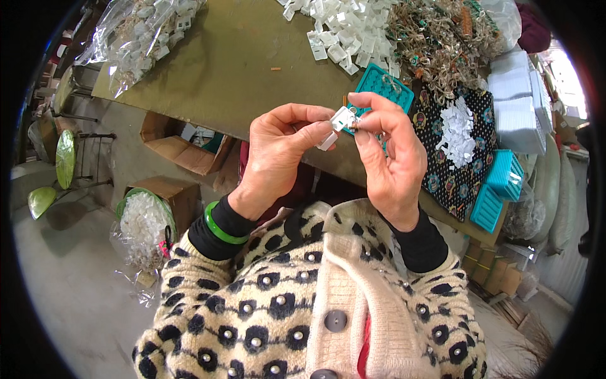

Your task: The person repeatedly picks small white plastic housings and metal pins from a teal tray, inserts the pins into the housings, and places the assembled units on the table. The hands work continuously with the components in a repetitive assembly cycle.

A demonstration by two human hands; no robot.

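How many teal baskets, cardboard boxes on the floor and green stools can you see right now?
Teal baskets: 3
Cardboard boxes on the floor: 2
Green stools: 2
Total: 7

grey concrete floor (pixel 76 284), olive worktable (pixel 240 63), green stools (pixel 65 158).

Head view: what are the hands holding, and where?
Both hands pinch a small white plastic clip: left hand at its lower end, right hand at its top.
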